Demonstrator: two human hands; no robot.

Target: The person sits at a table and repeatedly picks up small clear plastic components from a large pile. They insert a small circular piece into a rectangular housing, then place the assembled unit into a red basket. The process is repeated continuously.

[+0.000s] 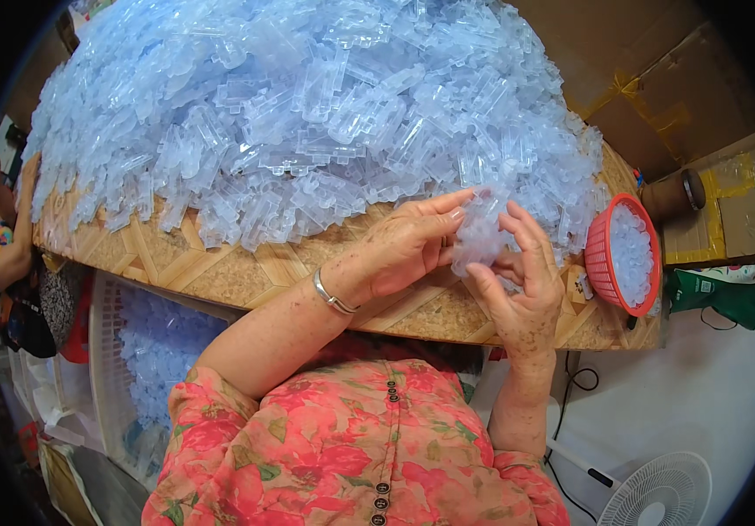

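Note:
Between my two hands is a small cluster of clear plastic pieces [480, 230], held just above the near edge of the table. My left hand [408, 241], with a silver bangle at the wrist, pinches it from the left with thumb and fingers. From the right, the curved fingers and thumb of my right hand [525, 285] close round the same cluster. Behind them a big heap of clear, bluish plastic pieces [307, 114] covers most of the table. How many pieces are in my fingers cannot be made out.
A red plastic basket [599, 254] of small clear pieces stands at the table's right end. A white crate [106, 351] holding more pieces is below left. Cardboard boxes [702, 96] rise at the right, above a white fan [658, 491]. Another person's arm [22, 219] shows far left.

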